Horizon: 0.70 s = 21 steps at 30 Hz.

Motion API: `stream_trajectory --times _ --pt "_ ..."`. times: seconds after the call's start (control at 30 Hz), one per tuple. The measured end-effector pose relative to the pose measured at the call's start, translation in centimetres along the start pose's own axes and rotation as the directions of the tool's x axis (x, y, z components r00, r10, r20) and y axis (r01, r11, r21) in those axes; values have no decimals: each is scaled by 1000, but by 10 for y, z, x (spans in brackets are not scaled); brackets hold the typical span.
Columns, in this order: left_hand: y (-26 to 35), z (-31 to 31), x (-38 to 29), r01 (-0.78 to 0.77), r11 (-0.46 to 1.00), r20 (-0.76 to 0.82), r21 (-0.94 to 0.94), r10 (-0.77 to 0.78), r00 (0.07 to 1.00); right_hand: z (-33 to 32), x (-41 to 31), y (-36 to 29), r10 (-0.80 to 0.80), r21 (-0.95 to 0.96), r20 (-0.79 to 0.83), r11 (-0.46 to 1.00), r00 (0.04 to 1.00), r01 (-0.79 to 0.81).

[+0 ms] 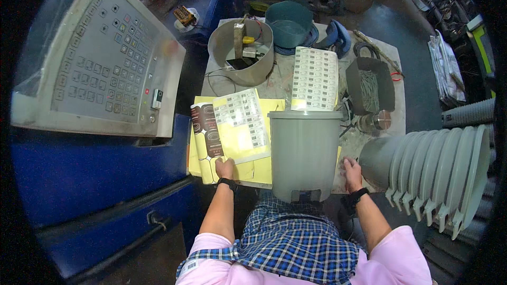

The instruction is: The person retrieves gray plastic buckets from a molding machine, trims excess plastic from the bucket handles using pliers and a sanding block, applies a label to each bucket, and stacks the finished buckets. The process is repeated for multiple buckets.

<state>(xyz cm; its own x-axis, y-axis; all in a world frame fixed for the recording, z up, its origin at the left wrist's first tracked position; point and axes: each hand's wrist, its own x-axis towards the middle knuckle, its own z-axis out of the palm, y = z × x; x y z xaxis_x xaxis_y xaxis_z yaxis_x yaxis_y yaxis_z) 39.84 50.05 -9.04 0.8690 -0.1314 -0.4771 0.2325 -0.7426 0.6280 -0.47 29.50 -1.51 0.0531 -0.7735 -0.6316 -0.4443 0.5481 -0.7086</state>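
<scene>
A grey plastic bin (305, 150) stands upright at the table's front edge, close to my body, with a notch low on its near side. My left hand (225, 168) is at the lower edge of a partly used label sheet (239, 122), its fingertips over the paper; whether they pinch it is unclear. Beneath lies a brown-and-yellow printed sticker sheet (209, 142) on yellow backing paper (261, 170). To the right of the bin, my right hand (351, 174) has loosely parted fingers and no visible object. It is beside the base of a sideways stack of grey bins (431, 166).
Another label sheet (315, 77) lies behind the bin. Farther back are a cut-down tub (216, 45) holding tools and a teal container (289, 23). A dark box (352, 87) of thin strips sits right. A machine control panel (107, 63) rises on the left.
</scene>
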Motion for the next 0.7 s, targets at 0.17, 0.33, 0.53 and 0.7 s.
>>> stream_trajectory --times 0.17,0.33,0.53,0.7 --pt "34 15 15 41 987 -10 157 -40 999 19 -25 -22 0 -41 -46 999 999 -2" --pt "57 16 18 103 977 221 186 -144 965 21 -53 -51 -68 -6 -239 998 969 68" --pt "70 -28 8 473 784 735 -401 -33 677 49 -123 -133 -379 8 -204 921 903 389" --pt "98 -90 -38 482 670 757 -565 187 626 135 -139 -167 -389 -314 441 778 809 545"
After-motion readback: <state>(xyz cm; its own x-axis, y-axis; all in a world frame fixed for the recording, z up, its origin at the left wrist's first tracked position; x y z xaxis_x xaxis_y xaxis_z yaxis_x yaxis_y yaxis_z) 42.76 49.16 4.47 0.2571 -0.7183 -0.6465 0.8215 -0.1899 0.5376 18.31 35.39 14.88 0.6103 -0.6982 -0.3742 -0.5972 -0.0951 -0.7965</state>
